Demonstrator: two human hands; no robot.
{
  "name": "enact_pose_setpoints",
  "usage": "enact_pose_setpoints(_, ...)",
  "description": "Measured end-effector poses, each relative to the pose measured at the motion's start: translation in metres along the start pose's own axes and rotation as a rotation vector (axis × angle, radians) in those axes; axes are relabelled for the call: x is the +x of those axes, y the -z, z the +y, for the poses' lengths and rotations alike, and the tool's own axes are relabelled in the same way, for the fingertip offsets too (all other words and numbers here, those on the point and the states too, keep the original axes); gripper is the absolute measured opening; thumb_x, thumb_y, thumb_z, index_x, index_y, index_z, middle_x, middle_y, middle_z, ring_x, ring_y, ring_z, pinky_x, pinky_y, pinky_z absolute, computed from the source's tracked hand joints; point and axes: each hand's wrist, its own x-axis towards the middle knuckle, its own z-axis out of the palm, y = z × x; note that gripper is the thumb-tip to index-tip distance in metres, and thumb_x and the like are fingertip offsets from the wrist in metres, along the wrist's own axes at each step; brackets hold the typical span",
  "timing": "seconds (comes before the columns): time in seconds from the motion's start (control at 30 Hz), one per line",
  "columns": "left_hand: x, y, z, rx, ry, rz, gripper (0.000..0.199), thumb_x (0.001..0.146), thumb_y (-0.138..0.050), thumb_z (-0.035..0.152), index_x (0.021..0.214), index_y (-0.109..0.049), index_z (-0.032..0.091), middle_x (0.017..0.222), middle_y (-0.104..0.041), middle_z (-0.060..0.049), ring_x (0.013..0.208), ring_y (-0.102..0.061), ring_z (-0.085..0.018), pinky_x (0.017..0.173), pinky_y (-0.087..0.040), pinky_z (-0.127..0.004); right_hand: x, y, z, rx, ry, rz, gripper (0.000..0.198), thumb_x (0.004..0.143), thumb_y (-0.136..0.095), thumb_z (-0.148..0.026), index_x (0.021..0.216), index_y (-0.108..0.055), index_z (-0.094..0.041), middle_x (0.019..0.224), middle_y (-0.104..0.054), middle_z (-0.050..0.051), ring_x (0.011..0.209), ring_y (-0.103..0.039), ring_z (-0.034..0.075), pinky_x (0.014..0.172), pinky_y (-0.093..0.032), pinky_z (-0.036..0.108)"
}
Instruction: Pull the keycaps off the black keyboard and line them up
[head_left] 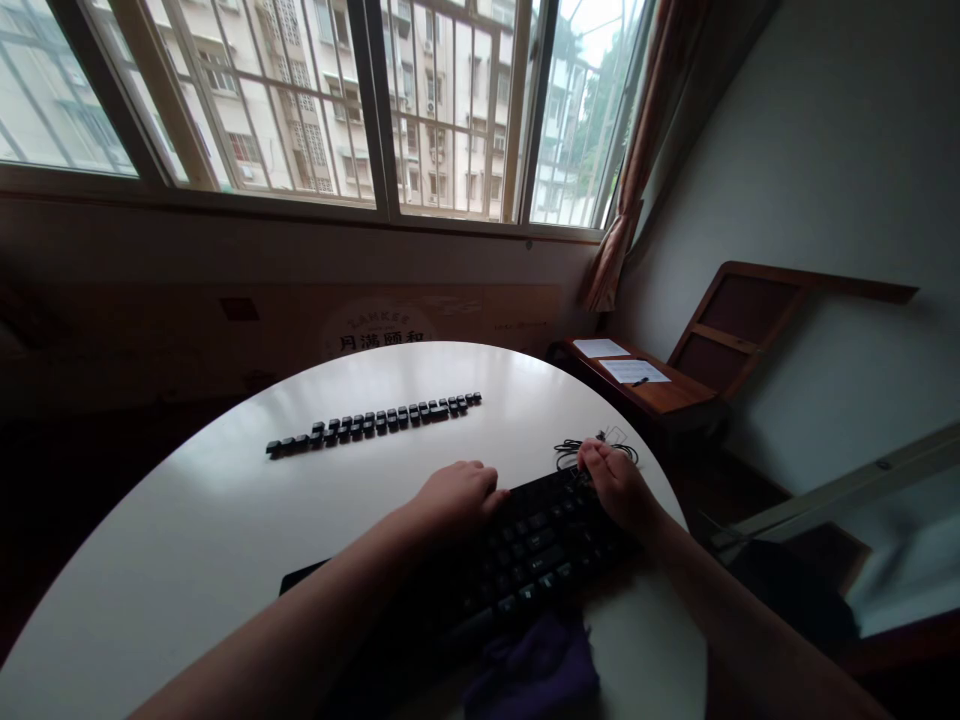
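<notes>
A black keyboard [536, 545] lies at a slant on the white round table, partly covered by my left arm. My left hand [461, 495] is curled over its far edge, gripping it. Above the keyboard's far right corner is my right hand [611, 485], fingers pinched together. Whatever sits in that pinch is too dark and small to make out. Just behind the right hand lie a coiled black cable [568, 452] and a thin wire loop [618, 435]. Farther back, several loose black keycaps [379, 421] stand in slanted rows.
A purple cloth [536, 670] lies at the keyboard's near side. The white table [187, 540] has a curved edge close by my right forearm. Beyond it on the right stands a wooden chair [675, 385] with paper sheets [634, 371] and a pen. Barred windows [450, 110] are behind.
</notes>
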Motion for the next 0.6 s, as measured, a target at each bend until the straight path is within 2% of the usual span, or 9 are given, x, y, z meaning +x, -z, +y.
enact_pose_setpoints(0.17,0.001,-0.0008,-0.0006,-0.004,0.003,0.004,0.037,0.093,-0.04,0.047,0.087,-0.064,0.019,0.096,-0.066,-0.01,0.086,-0.062,-0.025,0.071,-0.048,-0.034,-0.0065,-0.0009,-0.007,-0.125,0.119,-0.01,0.034,0.099,-0.035,-0.036,0.071,-0.048,-0.021,0.053,-0.042,-0.004,0.047,-0.04,0.014,0.05,-0.033,0.026)
enact_pose_setpoints(0.37,0.0003,-0.001,0.0,0.007,0.007,0.003,0.035,0.093,-0.039,0.044,0.087,-0.063,0.02,0.095,-0.066,-0.01,0.086,-0.062,-0.024,0.071,-0.048,-0.034,-0.0093,-0.0026,-0.0095,-0.185,0.197,-0.032,0.034,0.1,-0.035,-0.034,0.071,-0.046,-0.021,0.055,-0.045,-0.003,0.05,-0.045,0.014,0.055,-0.037,0.027)
enact_pose_setpoints(0.47,-0.0005,-0.0002,0.0002,0.013,0.006,0.005,0.035,0.093,-0.039,0.043,0.087,-0.063,0.019,0.095,-0.066,-0.01,0.085,-0.062,-0.024,0.071,-0.048,-0.033,-0.0102,-0.0023,-0.0083,-0.147,0.176,-0.03,0.034,0.1,-0.035,-0.035,0.071,-0.046,-0.021,0.055,-0.044,-0.003,0.05,-0.044,0.014,0.054,-0.036,0.027)
enact_pose_setpoints(0.6,-0.001,0.0,-0.0003,-0.01,0.003,0.009,0.035,0.093,-0.039,0.044,0.087,-0.064,0.019,0.095,-0.066,-0.011,0.085,-0.062,-0.024,0.071,-0.048,-0.034,-0.0077,-0.001,-0.0025,0.013,0.063,0.038,0.034,0.098,-0.037,-0.039,0.071,-0.048,-0.021,0.055,-0.042,-0.003,0.049,-0.042,0.014,0.047,-0.034,0.025)
